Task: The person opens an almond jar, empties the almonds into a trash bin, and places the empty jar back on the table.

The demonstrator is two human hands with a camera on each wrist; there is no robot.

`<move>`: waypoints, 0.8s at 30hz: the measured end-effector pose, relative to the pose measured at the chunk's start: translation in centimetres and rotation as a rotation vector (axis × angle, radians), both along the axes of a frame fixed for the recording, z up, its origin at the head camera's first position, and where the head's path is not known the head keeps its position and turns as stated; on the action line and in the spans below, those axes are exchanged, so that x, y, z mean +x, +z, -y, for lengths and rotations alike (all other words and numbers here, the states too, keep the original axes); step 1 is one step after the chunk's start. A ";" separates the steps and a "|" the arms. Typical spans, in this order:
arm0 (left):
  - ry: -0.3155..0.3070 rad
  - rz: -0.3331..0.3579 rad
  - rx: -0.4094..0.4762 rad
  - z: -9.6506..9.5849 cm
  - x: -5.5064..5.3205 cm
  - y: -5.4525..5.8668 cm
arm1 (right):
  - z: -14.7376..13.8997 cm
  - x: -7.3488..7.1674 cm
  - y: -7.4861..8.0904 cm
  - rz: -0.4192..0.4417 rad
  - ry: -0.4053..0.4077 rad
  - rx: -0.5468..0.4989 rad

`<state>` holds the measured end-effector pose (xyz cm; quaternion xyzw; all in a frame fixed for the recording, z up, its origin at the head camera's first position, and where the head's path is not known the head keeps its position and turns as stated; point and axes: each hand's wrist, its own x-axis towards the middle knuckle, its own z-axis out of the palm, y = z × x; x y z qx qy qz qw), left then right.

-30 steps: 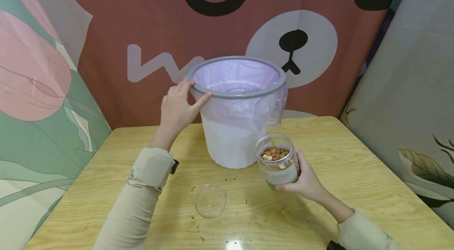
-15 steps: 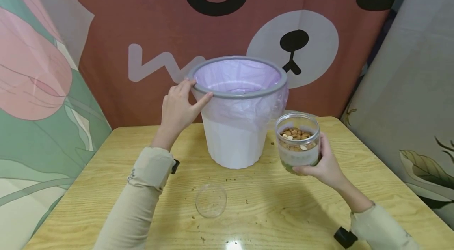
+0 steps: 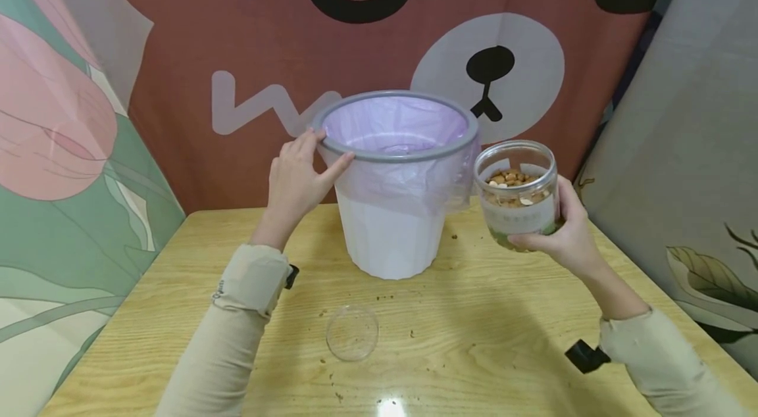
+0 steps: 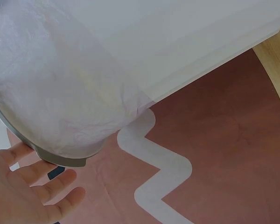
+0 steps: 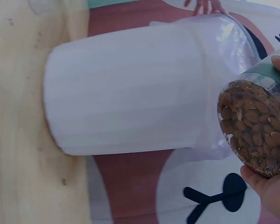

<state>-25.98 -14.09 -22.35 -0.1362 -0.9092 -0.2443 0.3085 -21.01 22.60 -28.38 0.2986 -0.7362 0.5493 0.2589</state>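
Observation:
My right hand (image 3: 565, 233) grips a clear plastic jar of almonds (image 3: 518, 196), with a white and green label, lidless and roughly upright. The jar is held in the air just right of a white trash can (image 3: 391, 233). Through the jar's base (image 5: 254, 128), the right wrist view shows packed almonds. My left hand (image 3: 299, 177) rests against the left side of the can's grey rim (image 3: 408, 157), thumb and fingers spread. In the left wrist view, the loosely extended fingers (image 4: 56, 189) lie by that rim. A pale purple bag (image 3: 393, 118) lines the can.
On the wooden table (image 3: 237, 338) lies a round clear lid (image 3: 352, 333), nearer than the can. Small dark crumbs are scattered around it. A reddish cartoon curtain (image 3: 260, 16) hangs behind the table, with printed cloths at both sides.
My right hand has raised the almond jar and moved it rightward, from in front of the trash can to beside its rim. The left hand has stayed on the rim.

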 end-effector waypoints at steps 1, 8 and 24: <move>0.001 0.001 0.000 0.0 0.0 0.0 | 0.0 -0.2 0.5 -0.008 -0.025 0.006; 0.006 0.014 -0.007 0.0 0.0 0.0 | -0.2 -1.2 3.4 -0.039 -0.169 0.070; 0.011 0.023 -0.010 0.0 0.1 0.0 | -0.4 -2.9 7.1 -0.011 -0.253 0.129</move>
